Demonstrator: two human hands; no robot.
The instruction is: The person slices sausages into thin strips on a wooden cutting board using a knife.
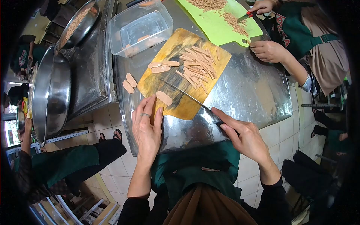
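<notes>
A wooden cutting board [192, 109] carries a pile of thin, pale pink-brown strips [198, 63], which look like cut sausage. Several flat sausage slices [160, 69] lie at its left part. Nearer to me is a single sausage slice [164, 98]. My left hand [146, 122], with a ring on one finger, is at that slice's left edge; thumb and index finger are spread apart. In my right hand [243, 137] is a knife [185, 93], its handle mostly hidden by the fingers. The blade slants across the board, pointing up and left, to the right of the single slice.
Two sausage slices [129, 83] lie on the metal table [258, 90] left of the board. Behind stands a clear plastic box [140, 28]. A co-worker's hand [269, 51] and knife are at a green board [213, 32] with chopped bits. Large metal bowls [56, 90] stand left.
</notes>
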